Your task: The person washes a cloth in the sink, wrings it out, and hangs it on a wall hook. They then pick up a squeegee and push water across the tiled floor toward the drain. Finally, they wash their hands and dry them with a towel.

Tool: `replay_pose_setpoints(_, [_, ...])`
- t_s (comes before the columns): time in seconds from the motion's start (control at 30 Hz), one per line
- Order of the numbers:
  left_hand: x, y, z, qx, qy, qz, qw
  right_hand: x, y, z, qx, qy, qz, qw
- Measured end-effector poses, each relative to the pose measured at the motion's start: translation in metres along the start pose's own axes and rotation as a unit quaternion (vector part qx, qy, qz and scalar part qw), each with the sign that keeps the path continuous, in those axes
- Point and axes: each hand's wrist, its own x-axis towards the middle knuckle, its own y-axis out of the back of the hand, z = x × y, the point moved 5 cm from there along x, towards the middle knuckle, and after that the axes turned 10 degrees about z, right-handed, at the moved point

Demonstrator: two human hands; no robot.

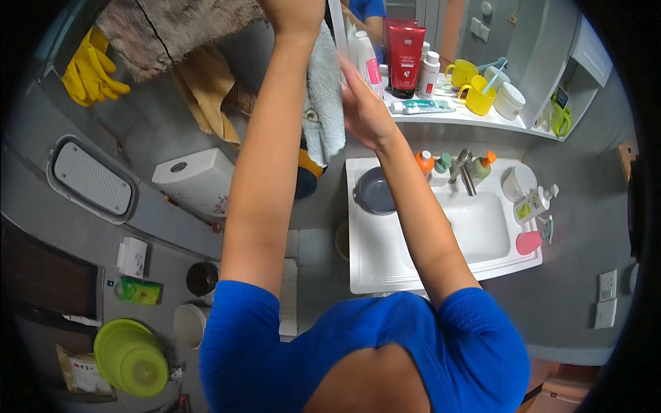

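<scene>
A light blue-grey towel [325,103] hangs lengthwise between my raised arms, beside the edge of the mirror cabinet. My left hand [295,15] reaches up next to the towel's upper part; its fingers are cut off by the top of the picture. My right hand [368,113] is at the towel's right side, its fingers stretched upward and partly blurred. Whether they touch the cloth I cannot tell. Just right of that hand, a white and pink tube [370,65] and a red tube [406,58] stand on the white shelf [475,118].
Below the shelf is a white sink [482,230] with a faucet [463,172], pump bottles and a grey basin [376,191]. Brownish cloths [180,31] and yellow gloves [93,69] hang at upper left. A toilet tank [193,180] and green basins [131,358] are on the left.
</scene>
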Motion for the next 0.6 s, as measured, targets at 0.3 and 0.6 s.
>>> replay_pose_setpoints(0.3, [0.007, -0.055, -0.039, -0.271, 0.235, 0.069, 0.931, -0.005, -0.035, 0.021, 0.243, -0.109, -0.065, 0.962])
replay_pose_setpoints(0.6, [-0.069, -0.024, -0.044, -0.386, 0.488, 0.024, 0.783, 0.017, -0.018, 0.004, 0.249, -0.172, -0.058, 0.951])
